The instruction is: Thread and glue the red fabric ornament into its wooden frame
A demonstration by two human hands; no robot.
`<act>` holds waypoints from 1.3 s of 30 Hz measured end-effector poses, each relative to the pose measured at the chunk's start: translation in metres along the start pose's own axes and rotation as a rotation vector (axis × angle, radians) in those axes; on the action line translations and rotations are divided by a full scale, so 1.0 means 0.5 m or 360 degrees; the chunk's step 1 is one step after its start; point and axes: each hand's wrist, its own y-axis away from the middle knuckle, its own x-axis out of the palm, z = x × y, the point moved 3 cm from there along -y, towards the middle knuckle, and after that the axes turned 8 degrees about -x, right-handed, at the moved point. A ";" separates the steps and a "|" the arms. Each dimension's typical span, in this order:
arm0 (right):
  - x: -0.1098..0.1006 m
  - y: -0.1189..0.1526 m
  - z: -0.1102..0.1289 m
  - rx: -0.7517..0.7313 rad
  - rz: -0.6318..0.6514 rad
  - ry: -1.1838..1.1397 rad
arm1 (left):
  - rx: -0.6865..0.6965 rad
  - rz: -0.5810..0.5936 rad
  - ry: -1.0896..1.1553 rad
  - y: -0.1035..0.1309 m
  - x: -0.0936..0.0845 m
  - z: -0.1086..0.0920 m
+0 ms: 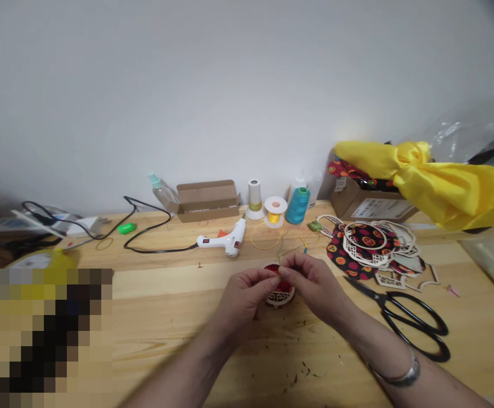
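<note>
A small round ornament [281,297] with red fabric and a pale wooden lattice lies at the table's middle, beneath my fingers. My left hand [247,294] is closed, its thumb and forefinger pinched at the ornament's upper left. My right hand [309,283] is closed in a pinch at the upper right, fingertips almost meeting the left ones. A thin greenish cord [281,247] comes up from between the fingertips. My fingers cover part of the ornament and the exact grip on the cord.
Behind lie a white glue gun [225,238], a yellow thread spool [275,212] and a teal thread cone [298,206]. Black scissors [400,317] rest beside my right forearm. Wooden frames [368,255] and patterned fabric sit beyond, before a box [361,201] with yellow cloth [434,175].
</note>
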 end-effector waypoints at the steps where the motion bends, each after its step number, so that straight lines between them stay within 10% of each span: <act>1: 0.001 0.000 0.000 0.0011 -0.0005 -0.0021 | 0.0005 -0.0016 -0.0003 0.000 0.000 -0.001; 26: 0.002 -0.008 -0.005 -0.0029 0.0005 0.0142 | -0.0008 -0.0097 0.0053 0.000 -0.006 -0.003; 39: -0.017 -0.005 0.006 -0.0517 -0.0048 0.0891 | 0.0442 -0.0456 -0.0569 0.004 -0.017 -0.035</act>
